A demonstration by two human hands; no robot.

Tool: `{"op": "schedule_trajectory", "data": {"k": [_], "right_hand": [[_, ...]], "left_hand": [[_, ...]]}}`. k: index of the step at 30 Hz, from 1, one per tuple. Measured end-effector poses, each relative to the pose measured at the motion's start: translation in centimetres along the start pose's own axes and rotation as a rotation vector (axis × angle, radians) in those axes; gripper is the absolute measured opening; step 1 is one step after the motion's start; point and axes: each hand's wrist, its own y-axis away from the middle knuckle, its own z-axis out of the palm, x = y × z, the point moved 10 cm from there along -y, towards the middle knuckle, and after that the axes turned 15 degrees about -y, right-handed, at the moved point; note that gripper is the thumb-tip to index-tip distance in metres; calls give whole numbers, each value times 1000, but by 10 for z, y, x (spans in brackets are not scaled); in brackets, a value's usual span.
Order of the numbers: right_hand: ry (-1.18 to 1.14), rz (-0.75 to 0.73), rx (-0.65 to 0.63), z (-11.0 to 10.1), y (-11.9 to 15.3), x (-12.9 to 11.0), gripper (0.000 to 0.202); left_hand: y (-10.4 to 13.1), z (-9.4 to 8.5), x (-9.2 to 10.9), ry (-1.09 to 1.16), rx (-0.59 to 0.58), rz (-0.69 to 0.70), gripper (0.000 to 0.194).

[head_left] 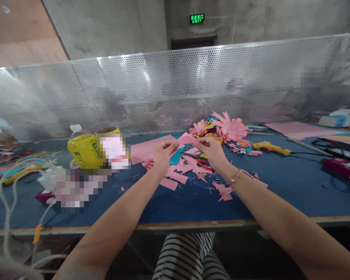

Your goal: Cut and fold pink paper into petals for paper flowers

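Two hands, the left hand [163, 152] and the right hand [212, 151], share one piece of pink paper [186, 138] at the centre of the frame. On the blue counter [192, 210], just right of centre, are at least two pink paper flowers [230, 130] and, farther right, one yellow glue gun [275, 148]. The held piece looks small and peaked along its top — perhaps folded, though it is too small to be sure. The hands sit level, reaching in from the lower corners — fingers pinched closed on opposite ends of the paper.
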Motion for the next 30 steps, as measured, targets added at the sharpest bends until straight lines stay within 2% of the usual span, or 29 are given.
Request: {"op": "schedule_trajectory", "data": {"k": [4,10,13,19,23,30], "right_hand": [[-43,-17,6,0,1,-4,19],[-67,-34,38,-2,3,-14,15],[29,-103,19,0,3,-22,12],[220,-257,-44,8,7,-38,7],[182,-220,-70,10,8,-33,8],[41,-112,-45,9,6,-21,13]], "left_hand": [[-2,0,-8,81,-6,-52,16],[-3,2,-7,101,-22,-38,15],[-3,5,-5,54,-55,-23,17],[-1,17,-4,-46,-193,28,21],[0,16,-7,-140,-188,37,13],[0,12,1,-170,-111,79,20]]}}
